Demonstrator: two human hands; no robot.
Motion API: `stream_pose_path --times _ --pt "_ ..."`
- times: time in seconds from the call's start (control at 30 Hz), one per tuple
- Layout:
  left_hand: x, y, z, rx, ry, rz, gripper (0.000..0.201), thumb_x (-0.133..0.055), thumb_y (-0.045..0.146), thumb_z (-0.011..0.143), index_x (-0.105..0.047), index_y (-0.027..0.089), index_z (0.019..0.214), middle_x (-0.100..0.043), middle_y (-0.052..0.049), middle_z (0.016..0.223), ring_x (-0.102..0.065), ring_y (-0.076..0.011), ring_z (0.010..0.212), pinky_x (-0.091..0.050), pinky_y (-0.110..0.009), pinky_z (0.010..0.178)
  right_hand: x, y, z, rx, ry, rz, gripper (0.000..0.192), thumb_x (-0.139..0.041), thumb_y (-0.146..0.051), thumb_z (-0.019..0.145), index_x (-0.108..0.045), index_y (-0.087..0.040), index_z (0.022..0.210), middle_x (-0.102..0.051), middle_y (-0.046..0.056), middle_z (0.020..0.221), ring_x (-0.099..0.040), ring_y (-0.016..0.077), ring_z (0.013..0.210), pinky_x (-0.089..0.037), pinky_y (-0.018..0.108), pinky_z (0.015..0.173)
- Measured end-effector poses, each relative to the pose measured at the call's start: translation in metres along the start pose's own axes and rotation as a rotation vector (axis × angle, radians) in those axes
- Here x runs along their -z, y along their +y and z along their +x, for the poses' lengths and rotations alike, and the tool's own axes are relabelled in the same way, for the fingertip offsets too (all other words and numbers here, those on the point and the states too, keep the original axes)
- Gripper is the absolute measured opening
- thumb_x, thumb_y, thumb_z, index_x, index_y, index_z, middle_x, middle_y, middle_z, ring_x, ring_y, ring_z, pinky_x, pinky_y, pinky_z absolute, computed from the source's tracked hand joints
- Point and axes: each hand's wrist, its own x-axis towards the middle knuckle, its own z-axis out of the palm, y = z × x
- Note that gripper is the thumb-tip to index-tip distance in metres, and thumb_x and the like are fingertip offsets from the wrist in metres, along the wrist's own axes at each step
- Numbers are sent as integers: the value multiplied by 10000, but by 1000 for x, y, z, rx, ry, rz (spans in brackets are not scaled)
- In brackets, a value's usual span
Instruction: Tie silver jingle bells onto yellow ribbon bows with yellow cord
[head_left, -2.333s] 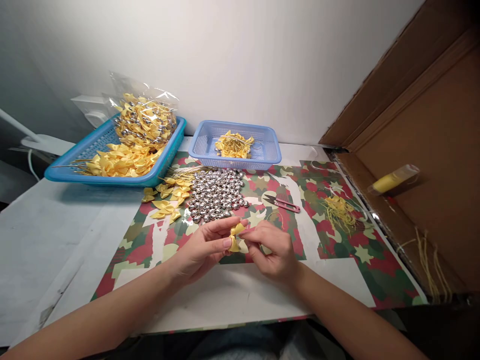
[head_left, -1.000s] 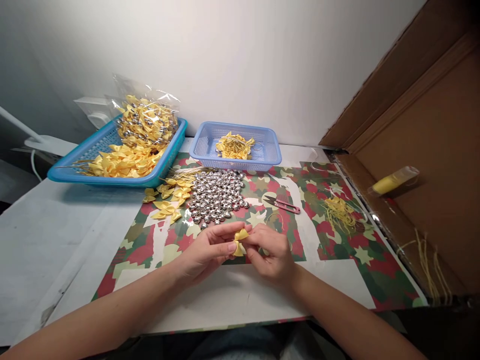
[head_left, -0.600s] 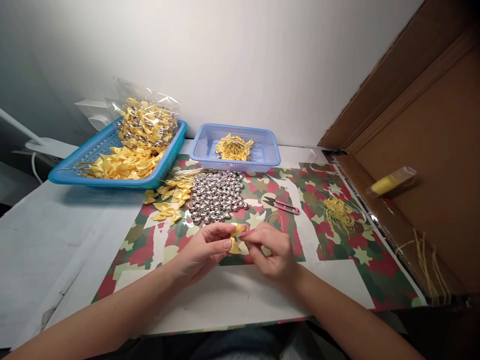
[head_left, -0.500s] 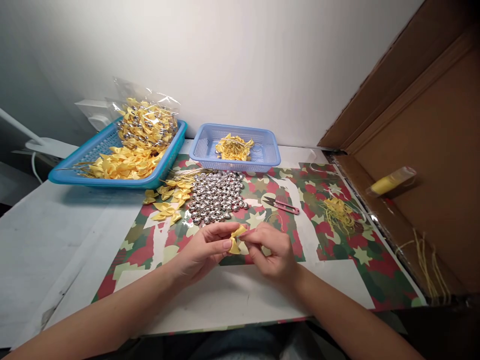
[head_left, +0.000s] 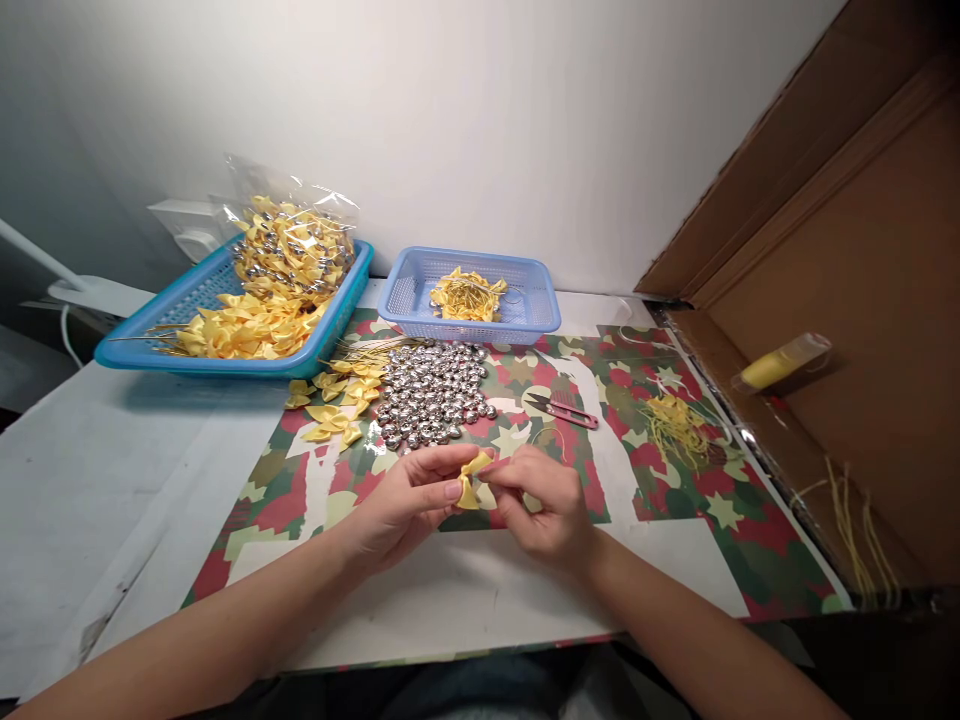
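Note:
A yellow ribbon bow [head_left: 469, 486] is pinched between the thumb and fingers of my left hand [head_left: 422, 497]. Close against its right side, my right hand [head_left: 541, 498] is closed, thumb and forefinger pressed together at the middle of the bow. Whatever those right fingertips grip is too small to make out. Just beyond my hands lies a heap of shiny silver bells [head_left: 431, 392]. Loose yellow bows [head_left: 334, 420] with gold ties lie left of the heap. Pink-handled thread snips [head_left: 564, 410] rest to its right.
A blue basket [head_left: 120, 352] at left holds yellow bows and a clear bag [head_left: 296, 240] of bows with bells. A smaller blue basket [head_left: 547, 300] at the back holds more bows. Yellow thread scraps [head_left: 679, 428] lie at right, near a spool of yellow thread [head_left: 784, 362] by a cardboard wall [head_left: 847, 220].

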Motion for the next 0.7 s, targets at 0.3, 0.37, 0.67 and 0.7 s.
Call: stream_pose_path --times 0.3,0.37,0.67,0.7 --pt "1 -2 0 21 82 50 295 -890 196 565 -792 239 840 -774 -30 916 -683 -136 799 -500 -176 643 -2 -2 1 -3 -15 -7 225 -471 -51 821 -650 -181 859 -621 14 624 -484 122 537 -433 283 552" --pt "0 -3 0 25 96 59 293 -894 203 554 -793 242 826 -773 -28 900 -671 -133 771 -486 -184 628 -2 -2 0 -8 -28 -8 227 -467 -56 830 -651 -182 865 -632 19 637 -495 125 542 -436 285 555" --pt "3 -6 4 -9 185 270 300 -861 224 604 -786 207 894 -768 -51 869 -661 -166 776 -512 -257 710 -5 8 -2 -219 -127 -109 223 -523 -76 854 -661 -203 733 -664 24 709 -590 185 828 -459 347 771" --pt "5 -7 4 -11 191 312 302 -850 229 625 -782 207 918 -767 -50 865 -663 -170 786 -516 -265 725 -5 9 -2 -252 -156 -123 241 -521 -64 852 -655 -204 707 -659 23 703 -575 197 882 -453 355 798"
